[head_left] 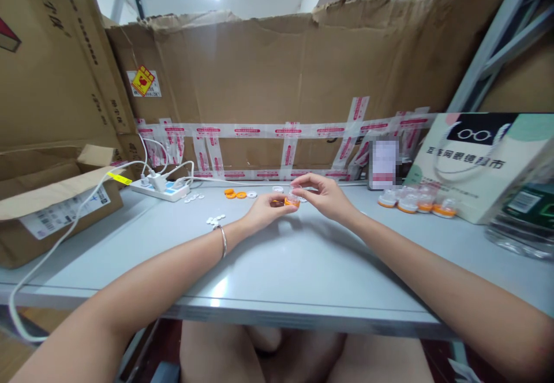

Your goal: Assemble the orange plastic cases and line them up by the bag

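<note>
Small clear pot (292, 199) with an orange base sits above the grey tabletop (303, 267), mostly hidden between both hands, so its exact shape is hard to make out. The left hand (265, 210) fingers pinch the orange bottom, and the right hand (324, 196) fingers pinch the clear top. Flat orange rings (235, 194) and small white discs (215, 220) lie behind. Similar glossy pots (415, 201) stand in a row beside a paper bag (476, 164) that the frame edge cuts off.
</note>
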`<state>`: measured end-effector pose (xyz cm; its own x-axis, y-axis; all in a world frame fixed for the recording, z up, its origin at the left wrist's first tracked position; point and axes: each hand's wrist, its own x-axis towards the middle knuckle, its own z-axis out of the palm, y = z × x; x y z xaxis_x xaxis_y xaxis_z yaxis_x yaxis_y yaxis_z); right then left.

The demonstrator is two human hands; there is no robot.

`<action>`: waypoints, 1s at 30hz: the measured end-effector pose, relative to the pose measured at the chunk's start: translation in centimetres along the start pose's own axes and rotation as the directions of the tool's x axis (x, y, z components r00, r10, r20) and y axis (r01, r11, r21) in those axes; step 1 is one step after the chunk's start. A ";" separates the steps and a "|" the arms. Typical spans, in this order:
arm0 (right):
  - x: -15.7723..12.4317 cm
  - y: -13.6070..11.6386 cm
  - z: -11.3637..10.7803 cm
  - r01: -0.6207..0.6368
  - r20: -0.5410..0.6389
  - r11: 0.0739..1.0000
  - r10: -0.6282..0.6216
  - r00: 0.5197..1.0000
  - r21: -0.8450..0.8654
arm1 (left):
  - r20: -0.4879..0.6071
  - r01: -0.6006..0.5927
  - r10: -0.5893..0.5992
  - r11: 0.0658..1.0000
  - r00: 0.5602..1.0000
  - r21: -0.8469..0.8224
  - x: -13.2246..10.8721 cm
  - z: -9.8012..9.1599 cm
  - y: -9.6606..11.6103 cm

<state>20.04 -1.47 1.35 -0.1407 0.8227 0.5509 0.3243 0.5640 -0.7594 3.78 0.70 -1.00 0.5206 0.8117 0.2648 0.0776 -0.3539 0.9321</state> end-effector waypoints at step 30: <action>-1.1 0.3 0.8 0.034 0.106 0.995 -0.043 0.993 0.092 | 0.114 -0.024 0.004 0.984 0.993 0.175 -0.7 -0.6 0.3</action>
<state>19.55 -2.14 0.23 -0.2529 0.8003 0.5436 0.2323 0.5957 -0.7689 2.98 0.32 -0.79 0.6147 0.7518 0.2385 0.2128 -0.4492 0.8677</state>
